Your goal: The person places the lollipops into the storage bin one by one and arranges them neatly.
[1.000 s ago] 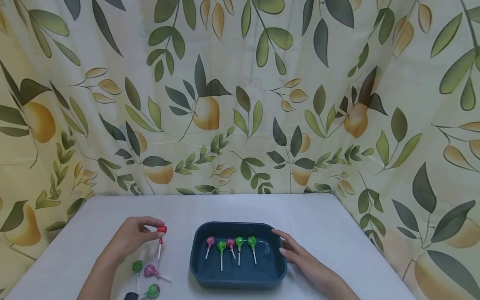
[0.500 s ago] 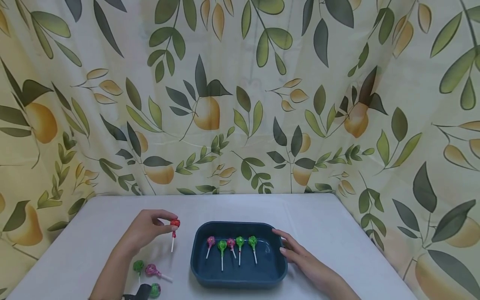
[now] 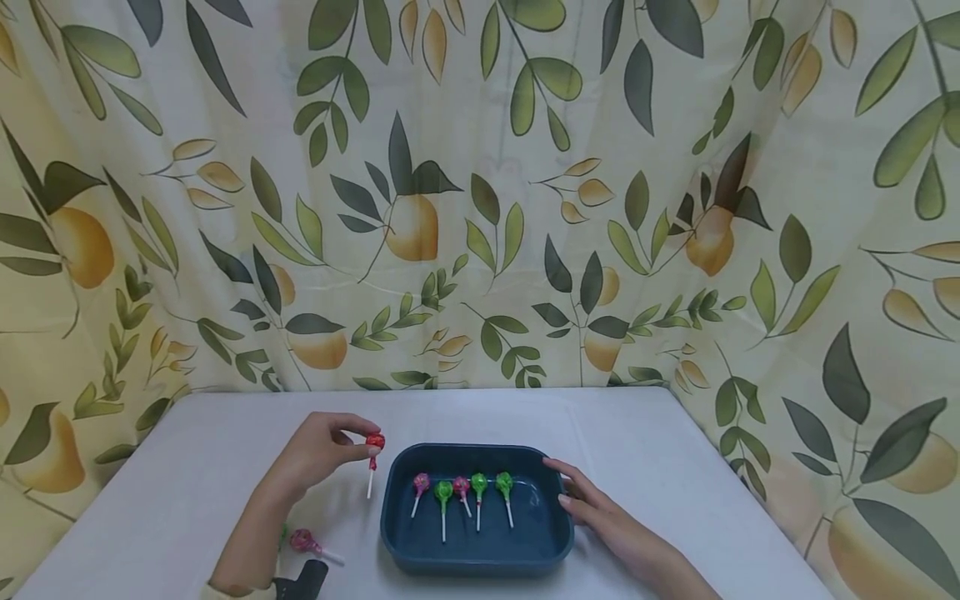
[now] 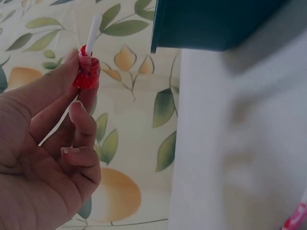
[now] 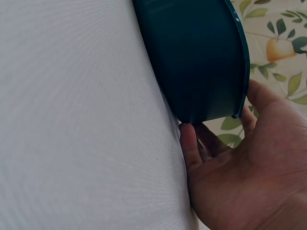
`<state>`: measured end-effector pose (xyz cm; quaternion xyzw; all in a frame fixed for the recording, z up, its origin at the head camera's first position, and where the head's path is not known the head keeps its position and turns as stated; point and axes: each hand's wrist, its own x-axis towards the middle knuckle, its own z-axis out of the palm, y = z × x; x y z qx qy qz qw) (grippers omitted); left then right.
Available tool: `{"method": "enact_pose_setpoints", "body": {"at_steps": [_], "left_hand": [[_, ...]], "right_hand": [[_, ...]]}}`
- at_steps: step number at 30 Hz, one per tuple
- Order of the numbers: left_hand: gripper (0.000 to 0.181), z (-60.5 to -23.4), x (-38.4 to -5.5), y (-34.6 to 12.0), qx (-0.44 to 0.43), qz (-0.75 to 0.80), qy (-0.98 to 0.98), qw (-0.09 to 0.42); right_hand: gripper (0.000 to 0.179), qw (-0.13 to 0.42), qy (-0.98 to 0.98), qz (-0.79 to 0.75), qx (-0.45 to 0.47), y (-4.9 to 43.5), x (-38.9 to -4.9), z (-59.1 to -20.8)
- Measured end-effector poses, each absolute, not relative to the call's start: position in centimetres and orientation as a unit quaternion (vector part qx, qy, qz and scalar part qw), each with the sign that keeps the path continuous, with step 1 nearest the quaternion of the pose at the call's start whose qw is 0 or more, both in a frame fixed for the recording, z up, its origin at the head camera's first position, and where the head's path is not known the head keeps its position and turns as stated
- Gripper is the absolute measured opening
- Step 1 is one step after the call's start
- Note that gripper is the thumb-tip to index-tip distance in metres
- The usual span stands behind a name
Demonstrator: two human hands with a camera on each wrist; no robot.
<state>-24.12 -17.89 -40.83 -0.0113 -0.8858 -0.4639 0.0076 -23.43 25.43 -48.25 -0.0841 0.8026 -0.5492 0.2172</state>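
My left hand [image 3: 326, 450] pinches a red-wrapped lollipop [image 3: 375, 441] by its head, stick hanging down, just left of the tray. In the left wrist view the thumb and fingertips hold that lollipop [image 4: 88, 72], and the other fingers are bent. A dark blue tray [image 3: 480, 567] lies in the middle of the table. Inside it are several lollipops, pink ones like this pink lollipop [image 3: 422, 482] and green ones like this green lollipop [image 3: 505, 482]. My right hand [image 3: 607, 517] touches the tray's right rim and outer wall with its fingertips, as the right wrist view also shows.
Left of the tray a pink lollipop [image 3: 303, 541] lies on the white table [image 3: 660, 450]. A green one is mostly hidden behind the left forearm and a black wrist device [image 3: 303, 579]. A curtain [image 3: 480, 325] with fruit and leaf prints hangs behind the table.
My left hand has moved right and slightly farther away with the red lollipop, up to the tray's left side. The left forearm now covers more of the loose lollipops. The right hand and tray stay put.
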Motion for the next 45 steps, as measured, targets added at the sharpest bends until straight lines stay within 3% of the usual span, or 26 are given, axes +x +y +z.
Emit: {"method": "enact_pose_setpoints", "body": {"at_steps": [21,45], "left_hand": [[0.021,-41.4,-24.9,-12.8,-0.036,-0.497,-0.867,0.001],[0.019,-42.9,-25.5,-8.0,-0.127,-0.527,-0.84,-0.011]], "right_hand": [[0.057,0.218,0.799,-0.553,-0.089,25.6,-23.6,-48.7],[0.057,0.216,0.8,-0.553,-0.09,25.5,-23.5,-48.3]]}}
